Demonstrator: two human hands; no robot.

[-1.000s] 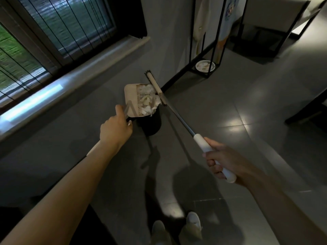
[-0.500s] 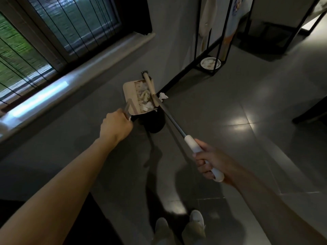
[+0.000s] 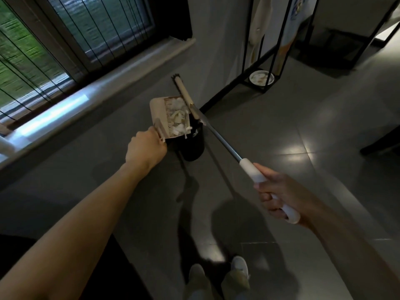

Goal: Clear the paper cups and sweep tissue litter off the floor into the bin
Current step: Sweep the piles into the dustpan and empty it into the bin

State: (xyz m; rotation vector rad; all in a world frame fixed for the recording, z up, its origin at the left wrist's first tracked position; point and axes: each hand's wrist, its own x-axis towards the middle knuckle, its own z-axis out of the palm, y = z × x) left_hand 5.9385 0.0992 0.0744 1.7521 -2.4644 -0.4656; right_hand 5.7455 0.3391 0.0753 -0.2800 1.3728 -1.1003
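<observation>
Over the black bin point(image 3: 193, 144), beige dustpan point(image 3: 164, 118) heaped with white tissue point(image 3: 178, 114)

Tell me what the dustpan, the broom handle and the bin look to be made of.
Dustpan: apparently beige plastic, matte, with a moulded comb-like row of teeth. Broom handle: likely metal shaft, thin, grey, slightly glossy, ending in a white grip, plastic or rubber, in the right hand. Bin: dark and smooth, probably plastic; too dim to be certain. The left hand holds the dustpan's handle.

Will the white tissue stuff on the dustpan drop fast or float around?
The tissue looks crumpled and thin, so probably light and floppy, drifting rather than dropping. Loose bits at the dustpan edge may miss the bin.
</observation>
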